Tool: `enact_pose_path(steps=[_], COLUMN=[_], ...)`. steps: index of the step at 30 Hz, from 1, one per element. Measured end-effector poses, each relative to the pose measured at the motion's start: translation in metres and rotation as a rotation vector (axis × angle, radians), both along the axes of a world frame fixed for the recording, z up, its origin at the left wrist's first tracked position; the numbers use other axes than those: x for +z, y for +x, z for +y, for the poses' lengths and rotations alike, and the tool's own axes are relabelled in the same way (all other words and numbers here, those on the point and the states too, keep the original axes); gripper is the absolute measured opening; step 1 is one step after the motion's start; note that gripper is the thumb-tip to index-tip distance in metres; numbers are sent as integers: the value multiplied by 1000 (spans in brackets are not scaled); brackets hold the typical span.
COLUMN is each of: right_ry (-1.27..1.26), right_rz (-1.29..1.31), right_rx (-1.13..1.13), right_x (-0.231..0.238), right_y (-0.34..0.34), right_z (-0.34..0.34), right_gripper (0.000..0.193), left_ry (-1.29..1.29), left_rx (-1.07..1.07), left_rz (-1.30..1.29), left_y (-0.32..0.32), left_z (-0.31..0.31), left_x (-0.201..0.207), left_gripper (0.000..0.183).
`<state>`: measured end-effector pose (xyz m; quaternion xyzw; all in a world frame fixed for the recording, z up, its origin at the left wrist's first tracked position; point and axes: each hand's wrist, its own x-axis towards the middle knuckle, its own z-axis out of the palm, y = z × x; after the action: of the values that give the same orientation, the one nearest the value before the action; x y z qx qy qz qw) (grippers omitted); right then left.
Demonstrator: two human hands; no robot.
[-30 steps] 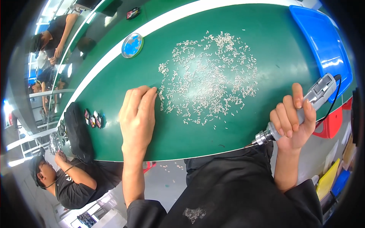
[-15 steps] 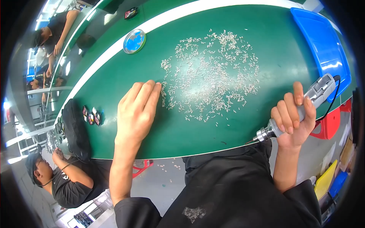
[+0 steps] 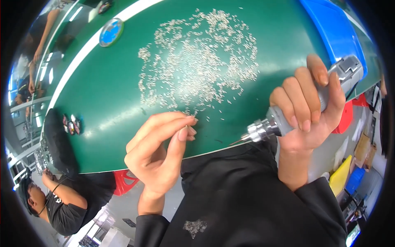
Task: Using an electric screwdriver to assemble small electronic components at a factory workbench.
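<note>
Near the table's front edge, my left hand has its thumb and fingers pinched together. A tiny pale rod seems to show at the fingertips, though it is mostly hidden. Just beyond lies a wide scatter of small white rods on the green table. My right hand is wrapped round a grey rotary tool with a silver chuck. The tool's thin bit points left toward my left hand, apart from it, over the table edge.
A blue tray stands at the far right. A round dish with blue contents sits far left. Small dark packets and a black bag lie at left. A co-worker sits beyond the bag; a red stool stands at right.
My left hand has drawn back from the edge of the scattered rods and turned, its flat fingers now in a pinch. The rotary tool has come left, nearer to it. The view has shifted.
</note>
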<state>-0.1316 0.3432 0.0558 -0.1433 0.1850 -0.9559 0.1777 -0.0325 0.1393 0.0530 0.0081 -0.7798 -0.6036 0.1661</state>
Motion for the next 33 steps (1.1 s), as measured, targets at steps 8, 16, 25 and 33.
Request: enact_pose_path(steps=[8,16,25,33], right_ry=[-59,-146,-181,-127], right_rz=[9,-47,-57,-9], right_rx=[12,-21,-8,22], right_x=[11,20,20,17], right_y=[3,4,6,5], right_z=[-13,-24,-29,-23], right_gripper=[22,19,18,20], left_ry=[409,449,648,570], left_rx=[-18,-59,-97,-92], left_rz=[-58,-5,30,37], left_y=[14,19,18,16], left_z=[19,12,25,24], left_x=[-9,-21,-19,-18], left_gripper=[17,10,11,11])
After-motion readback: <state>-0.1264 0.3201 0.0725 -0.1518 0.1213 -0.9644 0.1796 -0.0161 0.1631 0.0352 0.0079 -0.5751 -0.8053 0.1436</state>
